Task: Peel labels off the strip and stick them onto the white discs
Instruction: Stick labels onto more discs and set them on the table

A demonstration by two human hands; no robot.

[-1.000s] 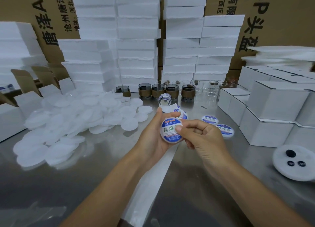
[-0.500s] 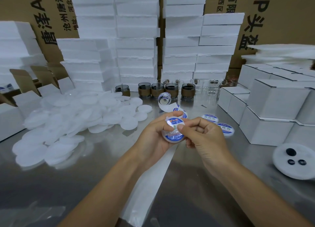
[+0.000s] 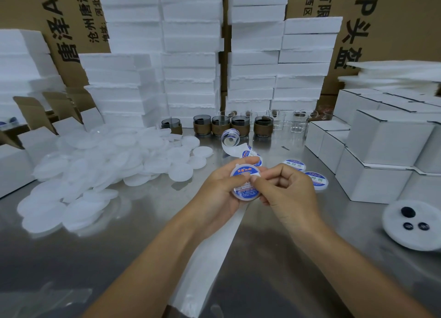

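Blank discs (image 3: 107, 165) are piled at left. The left hand (image 3: 219, 193) has its fingers curled round the labelled disc (image 3: 245, 171), above the strip (image 3: 207, 258). The right hand (image 3: 286, 193) pinches the disc, its thumb moved from the label's edge to its centre. The label appears to be seating.

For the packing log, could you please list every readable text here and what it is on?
"唐泽", large: left carton.
"沧州唐泽", "地址", small: same carton.
"P头盔", large: right carton.
"有限", "西区", small: same carton.
Print on the held disc and the table discs: too blurred to read.
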